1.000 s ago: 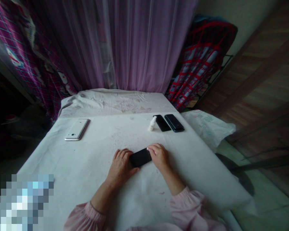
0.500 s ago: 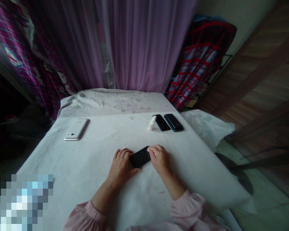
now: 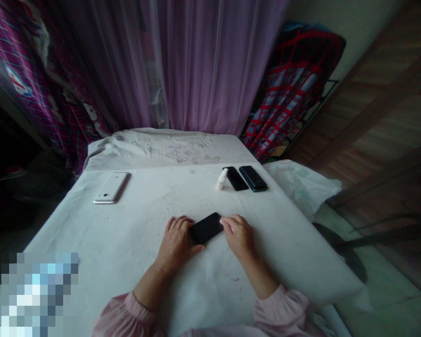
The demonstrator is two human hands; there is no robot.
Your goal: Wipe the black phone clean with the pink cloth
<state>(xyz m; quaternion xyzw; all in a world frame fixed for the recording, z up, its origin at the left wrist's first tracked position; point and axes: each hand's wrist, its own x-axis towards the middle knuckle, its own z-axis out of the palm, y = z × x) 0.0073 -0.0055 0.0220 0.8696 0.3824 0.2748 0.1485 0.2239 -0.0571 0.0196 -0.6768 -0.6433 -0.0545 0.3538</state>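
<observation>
A black smartphone lies at a slant on the white-covered table, dark screen upward. My left hand grips its left end, thumb along the near edge and fingers at the far side. At the phone's right end is my right hand, its fingers closed in a pinch. Something small and pale shows at those fingertips, too small to name. Whether the fingertips touch the phone's edge I cannot tell.
Beyond my hands a small white bottle stands beside a dark phone and a stack of dark phones. A white phone lies face down at the left. A plastic bag hangs by the table's right edge.
My right hand has slid slightly to the right, from over the phone's right corner to its end. More of the screen shows. My left hand and the phone have stayed put.
</observation>
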